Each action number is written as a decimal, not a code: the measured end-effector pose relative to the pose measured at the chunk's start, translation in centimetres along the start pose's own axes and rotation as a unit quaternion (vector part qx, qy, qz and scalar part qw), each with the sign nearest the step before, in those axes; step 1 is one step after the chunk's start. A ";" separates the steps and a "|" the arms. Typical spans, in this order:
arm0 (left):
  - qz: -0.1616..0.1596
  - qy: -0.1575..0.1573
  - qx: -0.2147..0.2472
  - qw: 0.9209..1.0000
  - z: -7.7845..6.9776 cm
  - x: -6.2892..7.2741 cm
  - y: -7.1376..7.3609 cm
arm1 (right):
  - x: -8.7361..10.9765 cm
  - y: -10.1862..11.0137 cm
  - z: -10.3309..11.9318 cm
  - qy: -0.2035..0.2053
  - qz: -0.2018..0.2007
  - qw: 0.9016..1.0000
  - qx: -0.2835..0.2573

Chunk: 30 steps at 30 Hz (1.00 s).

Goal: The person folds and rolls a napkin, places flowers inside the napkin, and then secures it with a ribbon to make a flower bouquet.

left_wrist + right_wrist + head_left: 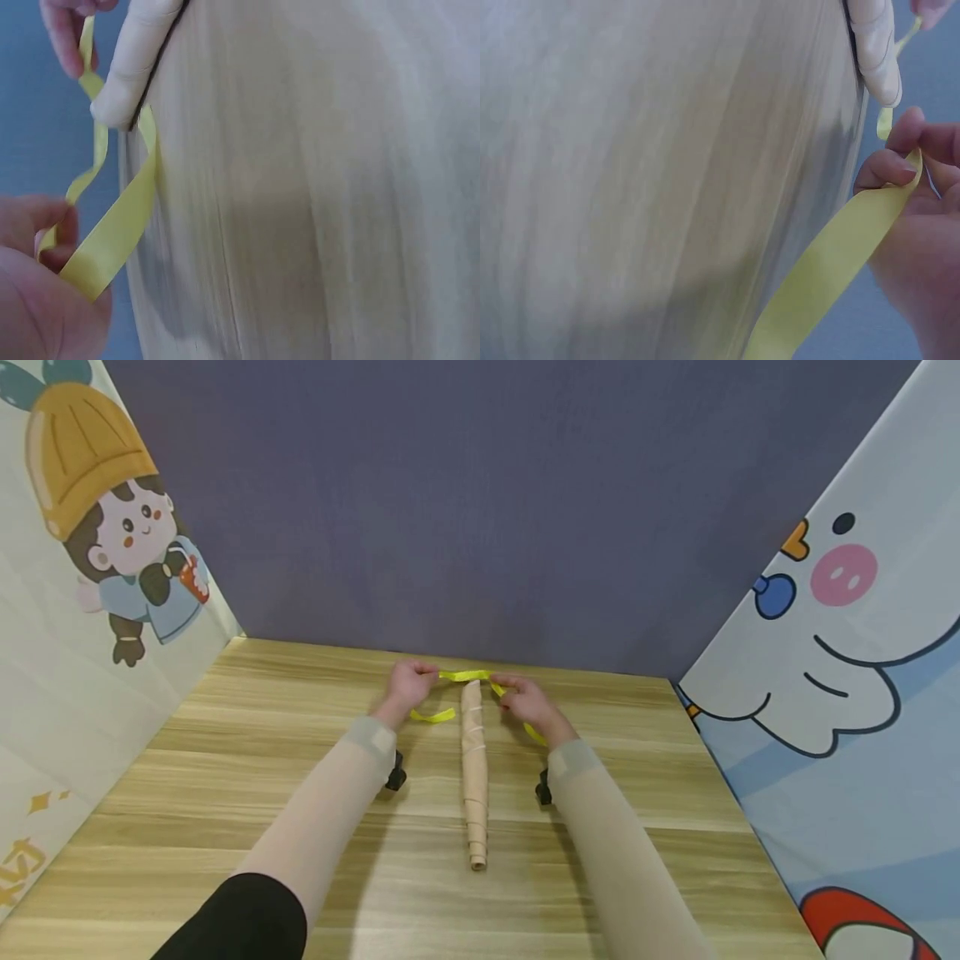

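Observation:
A yellow ribbon (465, 676) runs between both hands, just beyond the far end of a rolled beige bundle (474, 760). My left hand (411, 687) pinches the ribbon, and one loose tail hangs below that hand in the left wrist view (112, 240). My right hand (528, 700) pinches it on the other side; a wide tail trails down from these fingers in the right wrist view (825, 270). The bundle lies lengthwise on the table, with wrapped, overlapping layers and thin bands near its far end. Neither hand touches the bundle.
The wood-grain table (630, 827) meets a dark grey-blue back panel (465, 510). Printed cartoon panels stand at the left (67, 718) and right (847, 810). A black wrist device shows beneath each forearm, the left one (396, 772) and the right one (543, 787).

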<state>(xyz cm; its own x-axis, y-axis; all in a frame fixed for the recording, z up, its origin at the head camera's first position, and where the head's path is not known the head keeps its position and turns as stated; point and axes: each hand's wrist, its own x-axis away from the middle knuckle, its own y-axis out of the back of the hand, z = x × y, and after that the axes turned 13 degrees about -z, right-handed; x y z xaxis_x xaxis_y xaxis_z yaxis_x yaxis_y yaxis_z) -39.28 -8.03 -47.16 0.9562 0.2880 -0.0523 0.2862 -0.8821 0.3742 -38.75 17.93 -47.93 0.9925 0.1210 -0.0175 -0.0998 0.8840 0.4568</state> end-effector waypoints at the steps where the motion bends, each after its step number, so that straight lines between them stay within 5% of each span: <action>1: -0.005 -0.002 0.001 1.000 0.0 0.0 -0.1 | 0.0 0.0 0.0 0.000 -0.001 1.000 0.002; 18: 0.010 -0.019 -0.064 0.998 0.5 0.5 -1.0 | 0.0 -0.1 -0.4 -0.015 0.010 1.000 0.010; 30: 0.007 0.046 0.032 0.998 0.0 0.2 -1.1 | -0.3 0.8 -0.3 -0.044 -0.023 0.997 -0.052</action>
<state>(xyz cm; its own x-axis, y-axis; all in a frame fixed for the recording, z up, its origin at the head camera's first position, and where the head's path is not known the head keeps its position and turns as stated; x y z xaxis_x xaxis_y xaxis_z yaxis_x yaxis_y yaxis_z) -39.41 -7.05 -47.57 0.9512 0.3061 0.0388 0.2791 -0.9073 0.3145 -39.13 18.75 -47.78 0.9981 0.0433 0.0449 -0.0567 0.9302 0.3625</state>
